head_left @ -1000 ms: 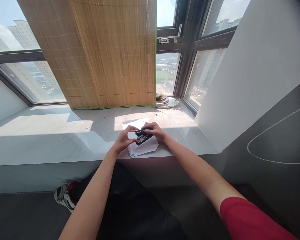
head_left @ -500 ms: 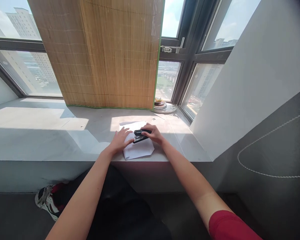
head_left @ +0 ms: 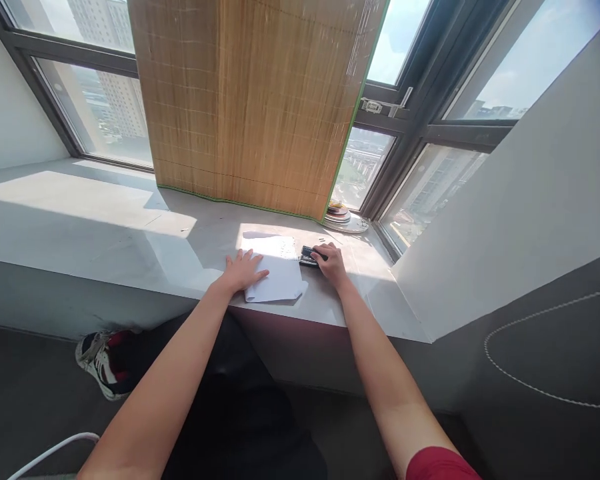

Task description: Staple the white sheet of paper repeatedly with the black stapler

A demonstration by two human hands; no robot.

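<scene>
White paper [head_left: 275, 273] lies on the window sill, with small dark marks near its upper right and a folded lower right corner. My left hand [head_left: 243, 270] rests flat on the paper's left part, fingers spread. Just right of the paper, my right hand [head_left: 331, 262] is wrapped round a black stapler [head_left: 309, 256], which sits on the sill. Its right end is hidden under my fingers.
A stack of plates [head_left: 347, 222] stands in the sill's back right corner, beside the hanging bamboo blind [head_left: 260, 107]. Small bits lie on the sill [head_left: 105, 233] near the plates. A beaded cord [head_left: 500, 370] hangs at the right.
My right hand has moved the stapler off the paper to its right. My left hand has left the stapler's side and lies flatter on the paper. The view has tilted.
</scene>
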